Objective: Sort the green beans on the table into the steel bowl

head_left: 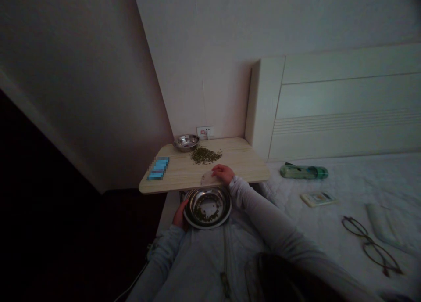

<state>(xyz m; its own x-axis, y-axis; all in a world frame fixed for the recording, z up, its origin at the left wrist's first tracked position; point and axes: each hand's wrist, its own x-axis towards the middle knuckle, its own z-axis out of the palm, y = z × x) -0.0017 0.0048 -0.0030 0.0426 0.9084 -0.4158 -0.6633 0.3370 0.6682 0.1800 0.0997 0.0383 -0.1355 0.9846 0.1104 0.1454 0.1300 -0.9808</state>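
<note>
My left hand (179, 215) grips the left rim of a shiny metal bowl (208, 225), which sits just below the table's front edge, close to my body. Small green bits, like beans or seeds, lie in the bottom of the bowl. Above it, at the front of the wooden table (180, 177), my right hand (224, 174) is closed on a thin, pale, see-through flat piece (206, 178); its exact kind is hard to make out. Farther back on the tabletop spreads a loose pile of green bits (204, 155).
A second metal bowl (186, 143) stands at the table's back left, beside the pile. At the left edge lies a blurred blue item (158, 168). On the bed to the right are a green bottle (304, 171), a phone (318, 199) and eyeglasses (371, 245). A wall socket (205, 131) is behind the table.
</note>
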